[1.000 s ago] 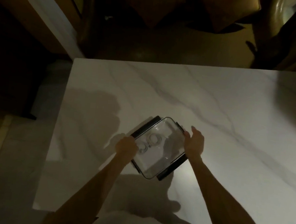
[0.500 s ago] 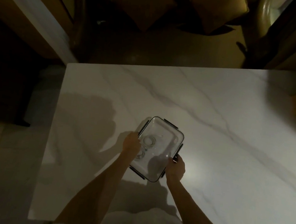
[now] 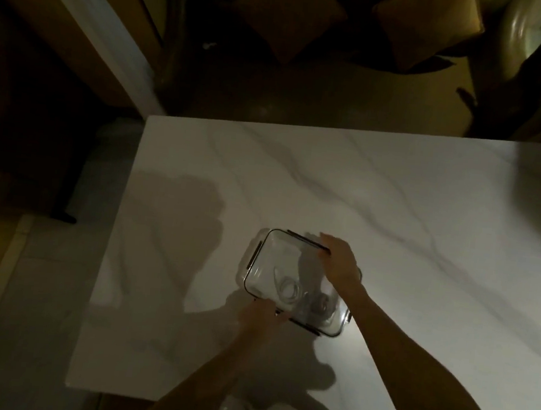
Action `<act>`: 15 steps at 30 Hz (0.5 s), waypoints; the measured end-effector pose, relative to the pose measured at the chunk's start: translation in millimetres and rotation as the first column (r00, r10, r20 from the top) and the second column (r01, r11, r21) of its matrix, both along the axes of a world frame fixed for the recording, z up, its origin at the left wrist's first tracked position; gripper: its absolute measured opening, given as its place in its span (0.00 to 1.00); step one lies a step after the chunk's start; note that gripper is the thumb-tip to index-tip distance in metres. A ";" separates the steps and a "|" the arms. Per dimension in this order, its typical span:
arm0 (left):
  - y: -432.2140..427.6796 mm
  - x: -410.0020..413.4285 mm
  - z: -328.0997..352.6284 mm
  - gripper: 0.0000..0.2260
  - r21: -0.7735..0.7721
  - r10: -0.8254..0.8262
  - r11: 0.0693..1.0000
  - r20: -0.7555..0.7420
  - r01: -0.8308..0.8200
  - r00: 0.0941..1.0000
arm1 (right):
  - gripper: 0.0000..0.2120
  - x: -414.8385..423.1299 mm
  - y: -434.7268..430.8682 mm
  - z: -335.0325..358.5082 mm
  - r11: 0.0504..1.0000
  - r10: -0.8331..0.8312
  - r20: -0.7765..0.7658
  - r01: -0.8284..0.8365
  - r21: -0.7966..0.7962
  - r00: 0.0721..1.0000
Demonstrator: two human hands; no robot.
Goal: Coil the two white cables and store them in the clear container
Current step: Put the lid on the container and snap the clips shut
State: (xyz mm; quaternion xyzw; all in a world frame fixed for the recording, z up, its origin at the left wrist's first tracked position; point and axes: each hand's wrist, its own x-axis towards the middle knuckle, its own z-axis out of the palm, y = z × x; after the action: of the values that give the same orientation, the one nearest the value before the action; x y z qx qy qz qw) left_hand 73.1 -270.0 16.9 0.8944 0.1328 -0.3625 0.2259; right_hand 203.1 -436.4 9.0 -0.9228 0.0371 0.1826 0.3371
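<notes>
Lidded clear container (image 3: 267, 260) between hands, white cables (image 3: 289, 289) coiled inside. Left hand (image 3: 260, 316) pinches near clip (image 3: 300, 325); right hand (image 3: 339, 261), fingers extended, presses far clip (image 3: 299, 235).

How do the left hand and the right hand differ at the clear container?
The left hand is at the near edge of the clear container; the right hand lies over its far right corner. The left hand is dimmer, the right hand brighter. Both touch it.

We count two hands (image 3: 263, 315) (image 3: 339, 261), one container (image 3: 277, 258), two coiled cables (image 3: 289, 289) (image 3: 322, 304), one desk (image 3: 395, 200), two cushions (image 3: 287, 18) (image 3: 425, 24).
</notes>
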 end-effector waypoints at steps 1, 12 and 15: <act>-2.2 1.6 1.4 0.19 0.102 -0.100 0.990 0.071 0.093 0.992 | 0.19 -6.8 -4.0 3.4 0.997 -0.050 0.050 0.053 -0.061 0.997; 32.6 57.0 2.1 0.30 -0.143 0.268 0.961 0.293 -0.236 0.918 | 0.28 -78.9 -24.8 -15.8 0.741 -0.551 -0.378 0.645 0.188 0.744; 34.6 104.3 5.8 0.30 -0.122 0.313 0.950 0.320 -0.289 0.894 | 0.20 -5.1 -16.5 -5.3 0.802 -0.506 -0.267 0.562 0.204 0.820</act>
State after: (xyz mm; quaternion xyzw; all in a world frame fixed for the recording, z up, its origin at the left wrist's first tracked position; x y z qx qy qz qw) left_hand 177.4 -235.3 22.8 0.9029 0.2165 -0.1703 0.3301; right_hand 198.0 -453.0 3.7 -0.7958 0.3045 0.1744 0.4935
